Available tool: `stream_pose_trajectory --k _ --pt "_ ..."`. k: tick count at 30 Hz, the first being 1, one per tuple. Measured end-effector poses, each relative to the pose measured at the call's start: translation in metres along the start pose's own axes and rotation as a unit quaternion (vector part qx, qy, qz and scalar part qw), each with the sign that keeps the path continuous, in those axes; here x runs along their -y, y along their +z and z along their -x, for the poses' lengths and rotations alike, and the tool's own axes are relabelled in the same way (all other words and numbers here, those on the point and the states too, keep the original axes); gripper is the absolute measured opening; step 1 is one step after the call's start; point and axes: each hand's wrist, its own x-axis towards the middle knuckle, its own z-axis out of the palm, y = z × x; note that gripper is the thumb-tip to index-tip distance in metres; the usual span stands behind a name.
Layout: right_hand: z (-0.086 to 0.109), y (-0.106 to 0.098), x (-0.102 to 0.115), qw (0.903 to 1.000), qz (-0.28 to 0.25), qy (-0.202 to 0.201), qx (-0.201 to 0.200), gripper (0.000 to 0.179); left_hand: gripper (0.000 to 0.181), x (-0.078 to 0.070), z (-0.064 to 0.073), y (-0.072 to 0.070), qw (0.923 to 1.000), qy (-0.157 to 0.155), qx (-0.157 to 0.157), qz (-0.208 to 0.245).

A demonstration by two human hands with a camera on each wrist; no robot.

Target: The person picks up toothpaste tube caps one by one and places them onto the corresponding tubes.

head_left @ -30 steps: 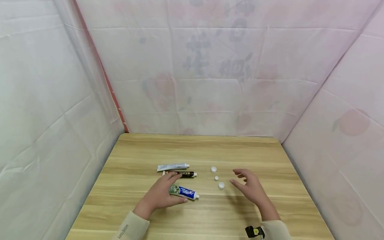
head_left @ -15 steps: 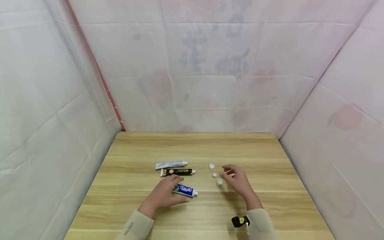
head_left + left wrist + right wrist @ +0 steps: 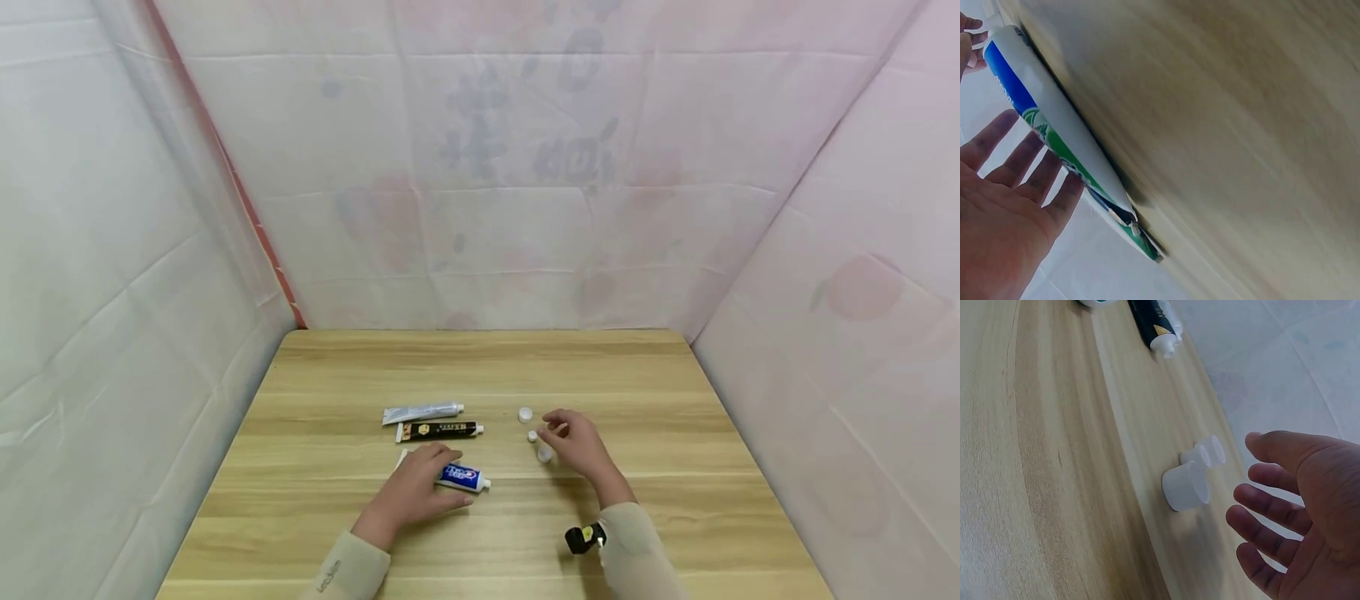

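My left hand (image 3: 416, 492) hovers over a blue, green and white toothpaste tube (image 3: 461, 477), its uncapped nozzle facing right. In the left wrist view, the fingers (image 3: 1029, 150) are spread close beside the tube (image 3: 1054, 115); whether they touch it is unclear. My right hand (image 3: 581, 450) is just right of three white caps, its fingers loosely bent and holding nothing. The largest-looking cap (image 3: 1185, 486) stands nearest in the right wrist view. From above, a small cap (image 3: 532, 436) lies between the far cap (image 3: 525, 414) and the near cap (image 3: 545, 455).
A black toothpaste tube (image 3: 442, 430) and a silver-white tube (image 3: 423, 412) lie farther back on the wooden table (image 3: 337, 367), both uncapped with nozzles rightward. White sheeting (image 3: 510, 250) encloses the table at the back and both sides. A black device (image 3: 583, 538) sits at the right wrist.
My right hand has moved left to the caps, its thumb and fingers drawing nearer each other. My left hand has drawn back from the black tube and stays over the blue-green one.
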Motion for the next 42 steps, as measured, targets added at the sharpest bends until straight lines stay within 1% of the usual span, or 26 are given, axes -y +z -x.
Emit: stream_pose_trajectory --k 4,9,12,18,22,29,37,42 --pt "-0.002 0.003 0.001 0.9999 0.006 0.008 0.004 0.034 0.071 -0.002 -0.001 0.002 0.9999 0.009 -0.003 -0.007" --pt "-0.004 0.007 0.003 0.9998 0.018 0.005 0.007 0.036 0.066 -0.005 -0.003 0.004 0.9997 0.001 0.001 -0.024" --pt "-0.006 0.009 0.004 0.9995 0.03 0.005 0.011 0.036 0.062 -0.005 -0.004 0.007 0.9993 0.001 0.002 -0.038" --pt "-0.009 0.01 0.008 0.9984 0.053 0.006 0.02 0.037 0.055 -0.005 -0.008 0.011 0.9986 0.003 -0.004 -0.052" --pt "-0.009 0.011 0.008 0.9976 0.064 0.01 0.024 0.035 0.052 -0.005 -0.009 0.012 0.9986 0.0 0.001 -0.053" --pt "-0.007 0.01 0.008 0.9972 0.067 0.016 0.029 0.028 0.039 -0.008 -0.009 0.014 0.999 -0.006 0.009 -0.043" --pt "-0.004 0.01 0.007 0.9966 0.074 0.013 0.035 0.016 0.034 -0.013 -0.007 0.012 0.9993 -0.013 0.017 -0.03" --pt "-0.001 0.01 0.007 0.9968 0.068 0.018 0.039 0.011 0.034 -0.012 -0.007 0.012 0.999 -0.021 0.028 -0.029"
